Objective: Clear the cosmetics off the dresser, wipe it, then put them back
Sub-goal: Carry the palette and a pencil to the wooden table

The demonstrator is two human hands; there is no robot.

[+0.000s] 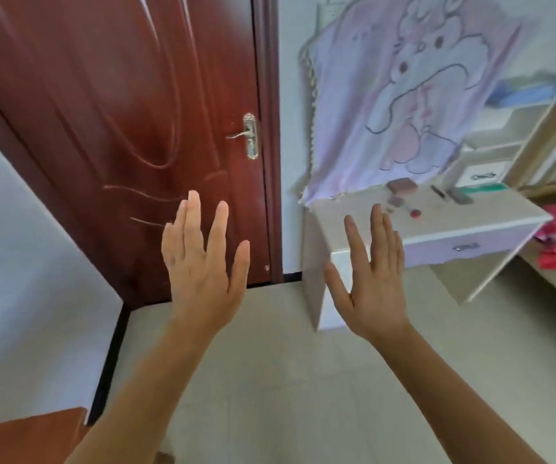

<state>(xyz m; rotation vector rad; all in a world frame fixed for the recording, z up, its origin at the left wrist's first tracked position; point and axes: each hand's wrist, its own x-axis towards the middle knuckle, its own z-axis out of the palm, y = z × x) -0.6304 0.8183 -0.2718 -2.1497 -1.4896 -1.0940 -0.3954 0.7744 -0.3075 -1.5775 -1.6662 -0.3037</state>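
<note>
Small cosmetics (415,213) scattered on dresser (464,219) top, right of door (119,128), near its front edge. Left hand (199,266) and right hand (375,279) raised, fingers straight, holding nothing, over tiled floor (270,380).

Left hand (203,259) and right hand (372,272) raised with fingers straight, holding nothing, dresser (464,226) beyond with small cosmetics (415,214) (blurred) on top, red-brown door (119,128) behind
</note>
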